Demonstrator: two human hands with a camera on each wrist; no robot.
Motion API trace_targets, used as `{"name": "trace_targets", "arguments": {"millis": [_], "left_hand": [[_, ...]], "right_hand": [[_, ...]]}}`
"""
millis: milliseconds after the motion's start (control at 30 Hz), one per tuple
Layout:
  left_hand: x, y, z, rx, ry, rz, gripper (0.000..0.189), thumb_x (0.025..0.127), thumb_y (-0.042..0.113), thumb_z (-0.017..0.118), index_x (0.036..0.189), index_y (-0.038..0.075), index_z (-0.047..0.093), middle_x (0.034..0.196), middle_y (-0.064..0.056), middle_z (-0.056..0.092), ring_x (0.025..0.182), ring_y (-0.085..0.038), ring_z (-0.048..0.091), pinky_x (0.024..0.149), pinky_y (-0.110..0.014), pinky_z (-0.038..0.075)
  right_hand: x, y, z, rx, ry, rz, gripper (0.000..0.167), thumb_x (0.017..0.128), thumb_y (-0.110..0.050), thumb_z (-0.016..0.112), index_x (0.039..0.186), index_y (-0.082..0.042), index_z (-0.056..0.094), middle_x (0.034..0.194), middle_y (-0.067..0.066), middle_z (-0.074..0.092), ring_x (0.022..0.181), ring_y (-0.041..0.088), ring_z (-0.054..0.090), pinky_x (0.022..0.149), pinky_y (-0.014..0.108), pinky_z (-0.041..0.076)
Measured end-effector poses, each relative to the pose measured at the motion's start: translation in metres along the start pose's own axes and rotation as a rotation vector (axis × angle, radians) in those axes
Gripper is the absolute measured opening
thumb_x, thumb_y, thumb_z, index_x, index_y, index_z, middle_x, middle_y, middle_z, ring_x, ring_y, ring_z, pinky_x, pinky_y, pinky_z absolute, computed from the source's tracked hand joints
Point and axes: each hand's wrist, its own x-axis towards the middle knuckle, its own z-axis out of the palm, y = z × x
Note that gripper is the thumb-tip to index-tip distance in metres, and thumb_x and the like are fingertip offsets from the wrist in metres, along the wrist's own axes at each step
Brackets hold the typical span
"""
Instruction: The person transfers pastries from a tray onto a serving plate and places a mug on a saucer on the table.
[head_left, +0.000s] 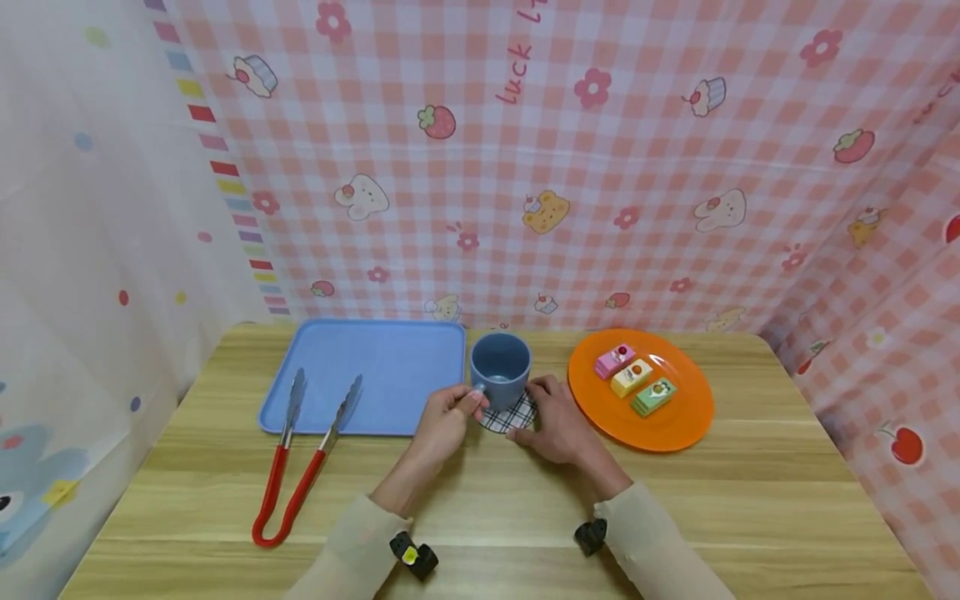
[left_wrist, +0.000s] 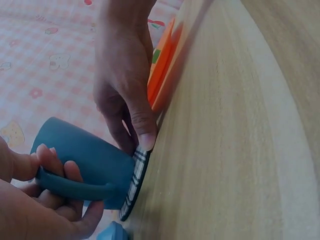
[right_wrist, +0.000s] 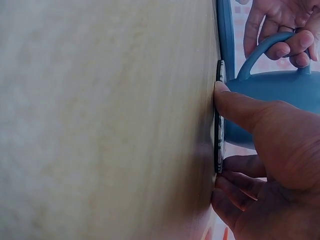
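A blue-grey mug [head_left: 504,385] stands upright on a round black-and-white checked coaster [head_left: 501,422] in the middle of the table. My left hand [head_left: 442,429] grips the mug's handle, its fingers curled through the loop, as the left wrist view makes plain. At the coaster's right side, my right hand [head_left: 561,423] holds its rim between the thumb and the fingers. In the right wrist view the thumb presses one edge of the coaster [right_wrist: 219,70] while fingers touch the opposite edge. The coaster lies flat on the wood.
Left of the mug lies a blue tray [head_left: 397,367], with red-handled tongs [head_left: 277,492] resting partly on it, arms spread. To the right is an orange plate [head_left: 678,429] holding a pink box [head_left: 614,361], a yellow box [head_left: 632,378] and a green box [head_left: 654,397]. Patterned cloth hangs behind.
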Motion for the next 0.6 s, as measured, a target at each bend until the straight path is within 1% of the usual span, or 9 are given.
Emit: {"name": "trace_targets", "arguments": {"millis": [100,267,300,333,433,500,533,567,600], "left_hand": [[0.001,0.001,-0.002,0.017,-0.017,0.001,0.028,0.105,0.014,0.053,0.096,-0.008,0.068,0.075,-0.003,0.061,0.083,-0.017,0.055,0.081,-0.031,0.038],[0.002,0.002,-0.007,0.028,-0.055,-0.03,0.029,0.105,0.02,0.055,0.098,-0.002,0.072,0.08,-0.009,0.069,0.089,-0.016,0.06,0.093,-0.037,0.042],[0.002,0.003,-0.008,0.032,-0.058,-0.034,0.028,0.104,0.021,0.056,0.099,-0.002,0.072,0.083,-0.01,0.071,0.089,-0.016,0.061,0.092,-0.037,0.043],[0.002,0.003,-0.01,0.034,-0.058,-0.041,0.027,0.104,0.022,0.058,0.1,-0.001,0.072,0.085,-0.011,0.072,0.087,-0.016,0.06,0.088,-0.035,0.045],[0.002,0.004,-0.014,0.047,-0.047,-0.055,0.024,0.101,0.024,0.063,0.104,0.002,0.072,0.095,-0.015,0.075,0.09,-0.021,0.063,0.08,-0.03,0.046],[0.001,0.005,-0.018,0.066,-0.034,-0.059,0.023,0.1,0.027,0.066,0.106,0.005,0.072,0.102,-0.014,0.075,0.091,-0.023,0.065,0.076,-0.03,0.049],[0.0,0.006,-0.02,0.072,-0.03,-0.051,0.024,0.1,0.027,0.067,0.107,0.005,0.071,0.104,-0.015,0.075,0.092,-0.023,0.067,0.077,-0.031,0.052],[0.001,0.005,-0.022,0.073,-0.03,-0.039,0.025,0.099,0.028,0.068,0.109,0.005,0.071,0.106,-0.015,0.075,0.098,-0.025,0.069,0.082,-0.036,0.055],[0.0,0.006,-0.025,0.076,-0.033,-0.031,0.026,0.099,0.028,0.068,0.111,0.006,0.071,0.108,-0.014,0.074,0.099,-0.024,0.069,0.085,-0.038,0.057]], "right_hand": [[0.001,0.0,-0.001,0.0,-0.004,0.002,0.082,0.083,-0.038,0.085,0.149,-0.003,0.049,0.149,0.014,0.047,0.131,0.031,0.044,0.115,0.048,0.043],[0.001,0.002,0.0,0.006,-0.01,0.005,0.082,0.083,-0.038,0.085,0.149,-0.004,0.05,0.148,0.013,0.047,0.132,0.031,0.044,0.114,0.048,0.043],[0.001,0.002,0.0,0.01,-0.01,0.004,0.082,0.083,-0.037,0.085,0.149,-0.004,0.05,0.148,0.013,0.047,0.132,0.031,0.044,0.114,0.048,0.043],[0.002,0.002,0.001,0.012,-0.008,0.003,0.082,0.083,-0.037,0.085,0.148,-0.004,0.051,0.148,0.013,0.047,0.132,0.031,0.045,0.114,0.048,0.043],[0.002,0.003,0.0,0.028,-0.002,0.005,0.081,0.081,-0.037,0.086,0.148,-0.004,0.052,0.148,0.012,0.048,0.132,0.03,0.046,0.114,0.048,0.043],[0.001,0.004,-0.001,0.034,0.002,-0.006,0.081,0.081,-0.035,0.086,0.147,-0.004,0.052,0.148,0.012,0.049,0.133,0.031,0.047,0.115,0.049,0.043],[0.001,0.005,-0.001,0.037,0.004,-0.017,0.08,0.081,-0.035,0.086,0.147,-0.003,0.053,0.148,0.013,0.05,0.133,0.031,0.048,0.115,0.05,0.042],[0.001,0.006,-0.003,0.043,0.005,-0.031,0.079,0.081,-0.034,0.086,0.146,-0.002,0.053,0.149,0.014,0.05,0.134,0.032,0.048,0.116,0.051,0.042],[0.0,0.006,-0.004,0.048,0.002,-0.044,0.078,0.082,-0.032,0.085,0.146,-0.001,0.053,0.149,0.014,0.05,0.134,0.033,0.048,0.117,0.051,0.04]]}}
